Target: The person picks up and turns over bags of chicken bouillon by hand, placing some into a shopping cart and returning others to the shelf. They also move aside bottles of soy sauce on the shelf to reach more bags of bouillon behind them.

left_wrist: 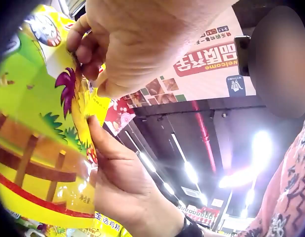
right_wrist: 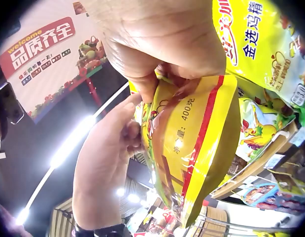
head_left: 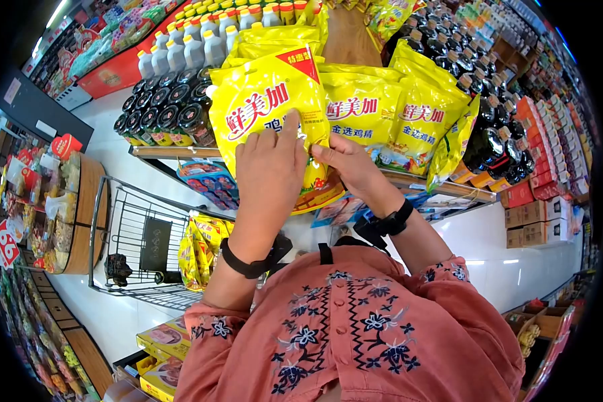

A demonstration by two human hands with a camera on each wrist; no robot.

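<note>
A plump yellow bag of chicken bouillon point(head_left: 258, 84) is held up at chest height, its printed front facing me. My right hand point(head_left: 355, 167) grips its lower right edge, thumb on the front and fingers behind. Across the front lies my left hand point(head_left: 268, 177), index finger straight and touching the print, other fingers bent. The right wrist view shows the bag's bottom point(right_wrist: 179, 133) bulging, marked 400 grams. Matching yellow bags point(head_left: 362, 100) stand directly behind it on the display.
A shopping cart point(head_left: 141, 228) with yellow bags point(head_left: 204, 248) inside stands at my left. Dark jars point(head_left: 167, 110) and white bottles point(head_left: 184, 50) line the display's left side; dark bottles point(head_left: 486, 144) fill the right. Yellow boxes point(head_left: 164, 355) are stacked low at left.
</note>
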